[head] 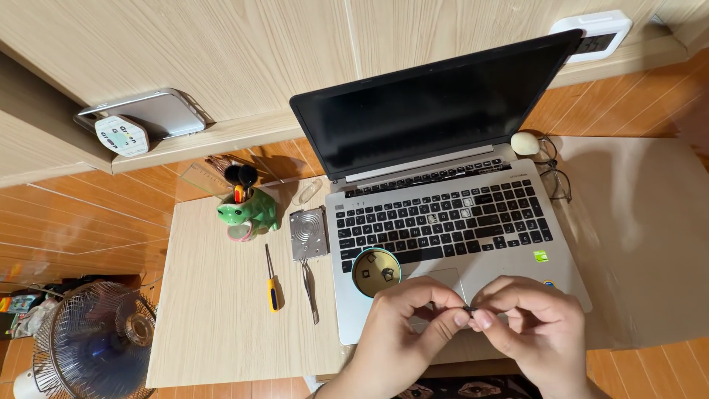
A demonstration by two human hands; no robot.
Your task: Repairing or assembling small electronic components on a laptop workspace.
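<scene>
Matt silver laptop [443, 244], pale wood table [214, 325]

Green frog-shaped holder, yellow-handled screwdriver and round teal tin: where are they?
Green frog-shaped holder [251, 213], head view, on its body.
Yellow-handled screwdriver [273, 293], head view, on its handle.
Round teal tin [376, 272], head view, on its inside bottom.

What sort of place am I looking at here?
Probably a home desk used for small repairs: an open laptop with keys missing, a yellow-handled screwdriver and tweezers beside it, and a floor fan below.
</scene>
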